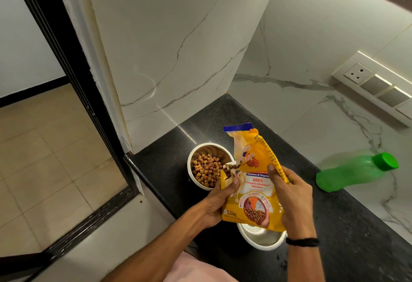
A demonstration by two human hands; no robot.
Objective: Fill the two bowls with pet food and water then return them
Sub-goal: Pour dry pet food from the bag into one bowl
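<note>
Pet food is spilling in brown pellets from the torn corner of a yellow bag into the steel food bowl, which is sitting close to the left edge of the dark tabletop, not far from its far-left corner. The pellets are already covering the bottom of this bowl, and a few more are showing at the bag's mouth just over the rim. The left hand is holding the bag from below, its grip wrapping the lower left corner near the opening, while the right hand is pinching the bag's right side, thumb on the printed front and fingers behind. Under the tilted bag, nearer the person along the same left edge, a second bowl is waiting; the part showing is looking bare and dry. A green bottle with its cap on is resting at the right edge against the marble wall, and whether it is standing or lying is hard to tell. Judging by this, the food half is nearing completion, while filling the second bowl with water and carrying both bowls back are yet to come.
</note>
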